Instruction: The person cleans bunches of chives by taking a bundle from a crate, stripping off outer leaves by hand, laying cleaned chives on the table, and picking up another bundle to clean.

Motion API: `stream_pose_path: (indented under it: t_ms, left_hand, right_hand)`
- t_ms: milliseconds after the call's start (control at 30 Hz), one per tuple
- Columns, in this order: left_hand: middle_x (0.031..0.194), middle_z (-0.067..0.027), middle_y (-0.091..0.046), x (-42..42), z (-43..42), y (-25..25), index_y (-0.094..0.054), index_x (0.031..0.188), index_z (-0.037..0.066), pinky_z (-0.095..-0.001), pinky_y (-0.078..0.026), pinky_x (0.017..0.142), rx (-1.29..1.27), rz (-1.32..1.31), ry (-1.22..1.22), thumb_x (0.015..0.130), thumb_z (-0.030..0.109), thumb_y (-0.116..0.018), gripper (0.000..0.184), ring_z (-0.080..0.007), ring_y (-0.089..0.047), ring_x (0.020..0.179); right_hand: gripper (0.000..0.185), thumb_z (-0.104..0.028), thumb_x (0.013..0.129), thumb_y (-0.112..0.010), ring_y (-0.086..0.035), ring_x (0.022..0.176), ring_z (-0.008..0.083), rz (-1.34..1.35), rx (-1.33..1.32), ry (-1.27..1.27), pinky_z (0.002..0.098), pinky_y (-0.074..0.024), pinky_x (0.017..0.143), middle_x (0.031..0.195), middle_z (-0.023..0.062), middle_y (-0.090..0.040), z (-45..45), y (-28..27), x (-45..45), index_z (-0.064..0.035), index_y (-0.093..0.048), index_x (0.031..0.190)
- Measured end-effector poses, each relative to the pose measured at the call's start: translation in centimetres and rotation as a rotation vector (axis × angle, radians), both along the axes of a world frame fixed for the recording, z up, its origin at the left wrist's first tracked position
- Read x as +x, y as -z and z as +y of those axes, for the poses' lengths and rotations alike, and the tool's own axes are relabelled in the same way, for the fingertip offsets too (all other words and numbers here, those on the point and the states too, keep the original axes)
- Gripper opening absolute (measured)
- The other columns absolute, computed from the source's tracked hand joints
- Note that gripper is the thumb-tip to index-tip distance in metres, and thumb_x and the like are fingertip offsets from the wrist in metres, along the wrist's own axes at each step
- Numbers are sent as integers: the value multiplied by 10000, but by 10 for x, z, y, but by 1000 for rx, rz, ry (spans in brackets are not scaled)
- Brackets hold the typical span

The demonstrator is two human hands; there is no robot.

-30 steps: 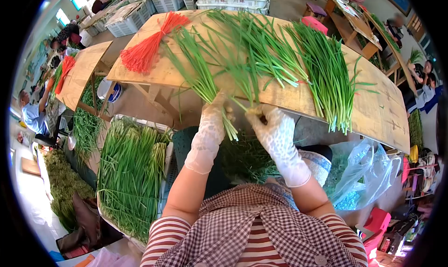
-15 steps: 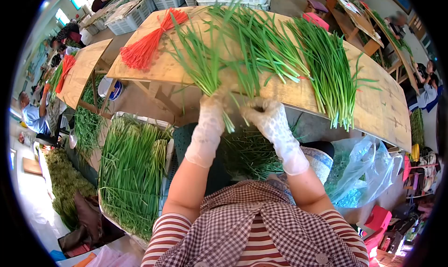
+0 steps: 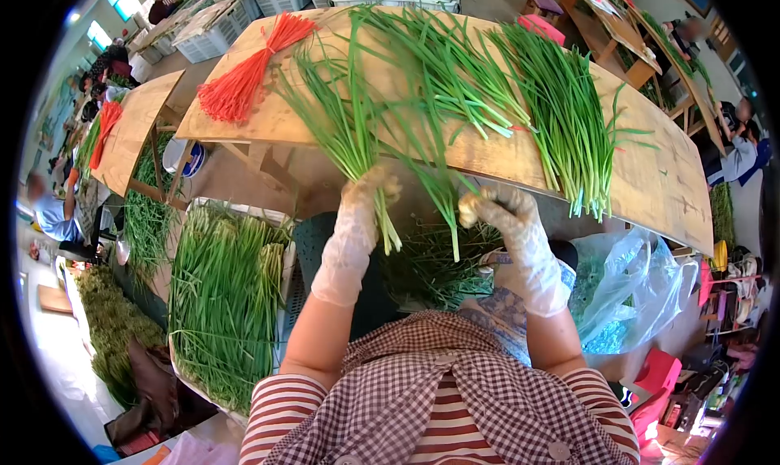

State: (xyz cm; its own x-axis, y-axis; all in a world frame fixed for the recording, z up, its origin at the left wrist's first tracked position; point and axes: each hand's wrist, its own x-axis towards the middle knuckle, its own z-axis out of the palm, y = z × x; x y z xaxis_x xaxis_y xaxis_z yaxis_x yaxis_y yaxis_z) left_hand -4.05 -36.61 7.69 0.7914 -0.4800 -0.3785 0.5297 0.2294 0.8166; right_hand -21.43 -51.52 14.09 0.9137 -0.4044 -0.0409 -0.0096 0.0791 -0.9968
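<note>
My left hand (image 3: 370,193), in a soiled glove with a whitish sleeve, is wrapped around a bunch of garlic chives (image 3: 345,136). Their pale stem ends point down toward me and their leaves spread over the table. My right hand (image 3: 505,210), gloved alike, is closed beside a few loose chive stalks (image 3: 440,190) that hang past the table edge; what its fingers pinch, if anything, is hidden. Beyond lies a loose heap of chives (image 3: 463,79), with a thicker pile (image 3: 569,123) to its right.
A fan of red ties (image 3: 241,87) lies on the wooden table (image 3: 662,176) at the left. At my left stands a crate full of chives (image 3: 223,294). Discarded leaves (image 3: 443,262) lie below my hands; a clear plastic bag (image 3: 638,282) is at the right. Other people sit farther off.
My right hand has moved right and slightly down, away from the left hand and its bunch. The left hand has dropped slightly, still gripping the chives. Some loose stalks now hang lower between the hands.
</note>
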Motion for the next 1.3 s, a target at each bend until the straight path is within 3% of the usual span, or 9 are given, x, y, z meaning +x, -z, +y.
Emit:
stream_pose_path:
  t_ms: [133,400,500,567,667,700,833,900,1300]
  left_hand:
    - [1071,-152,-639,-30,-1,-7,-555,1145,-53,-372,-549,834,-34,88,200,926,180,-566,320,-247,-640,922]
    - [996,-132,-683,-23,-34,-31,-621,1053,-25,-346,-532,715,21,-156,145,786,70,-726,302,-211,-657,853]
    - [972,-100,-686,4,-25,-44,-669,1038,-19,-306,-503,803,-38,-129,100,793,77,-718,268,-182,-628,921]
    - [971,-73,-680,21,-20,-50,-667,1053,-3,-292,-495,805,-76,-125,71,805,99,-715,272,-169,-620,903]
    - [984,-61,-674,27,-12,-60,-654,1075,-2,-289,-490,792,-128,-67,112,828,118,-705,280,-149,-614,894]
    - [987,-62,-673,24,-14,-59,-652,1080,-5,-290,-490,793,-134,-58,108,831,115,-700,280,-149,-614,896]
    - [1015,-83,-670,6,-29,-34,-629,1097,-27,-295,-492,820,-159,-98,134,836,74,-681,285,-176,-621,957]
    - [1038,-115,-668,-2,-31,-23,-605,1079,-31,-299,-500,836,-134,-150,151,808,11,-694,289,-198,-635,964]
    - [915,-94,-677,-26,-30,-26,-629,1036,-22,-287,-527,671,76,-44,68,747,-32,-744,311,-181,-650,811]
  right_hand:
    - [205,-187,901,-607,-601,779,120,34,-180,-9,265,-476,764,833,41,-679,-3,-24,45,3,-682,918]
    - [293,-292,921,-583,-586,802,153,-617,-257,208,327,-480,795,875,67,-623,-7,-84,28,-19,-623,1018]
    - [249,-239,892,-619,-605,635,211,-1000,-20,-174,316,-479,568,742,103,-619,-30,-94,-30,-12,-638,992]
    - [182,-186,853,-666,-611,535,220,-687,-101,-7,292,-470,495,662,107,-637,-23,-62,-64,-11,-668,904]
    - [196,-245,813,-667,-665,763,302,502,-1094,-208,397,-524,678,837,146,-688,-14,-8,-72,-59,-705,862]
    - [239,-293,846,-631,-648,799,336,554,-1192,-257,412,-516,721,859,178,-669,-18,25,-73,-69,-704,888]
    - [382,-314,897,-601,-652,889,179,142,-102,21,299,-483,832,989,131,-700,5,20,-19,-35,-657,1152]
    - [374,-300,877,-635,-647,846,153,238,-353,150,283,-485,804,930,95,-708,13,8,10,9,-678,1082]
    - [261,-181,793,-749,-612,785,115,136,-65,198,245,-470,750,844,83,-700,26,49,39,33,-710,938]
